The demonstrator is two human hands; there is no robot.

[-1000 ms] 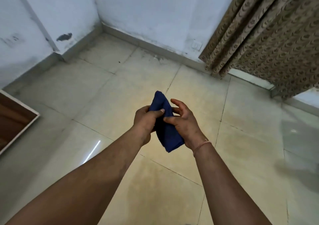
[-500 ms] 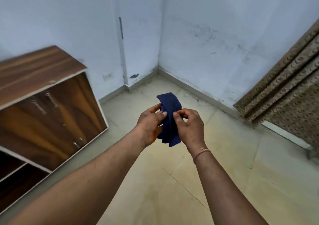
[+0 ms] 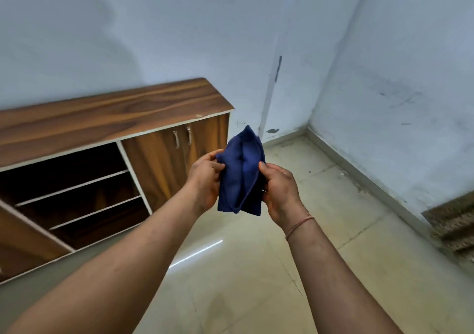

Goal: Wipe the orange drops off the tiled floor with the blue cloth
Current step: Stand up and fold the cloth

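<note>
Soft, even light with a cool blue cast fills the room; its source is out of view. A bright streak of glare lies on the glossy tiled floor. The open shelves of the cabinet sink into deep shadow. Slight blur softens the cabinet's left part and the walls. Wide-angle distortion bends straight lines near the edges.

A sparsely furnished room in a home, shown by the low wood-grain cabinet with open shelves and handled doors, scuffed pale painted walls, glossy beige tiled floor and patterned curtain hem.
</note>
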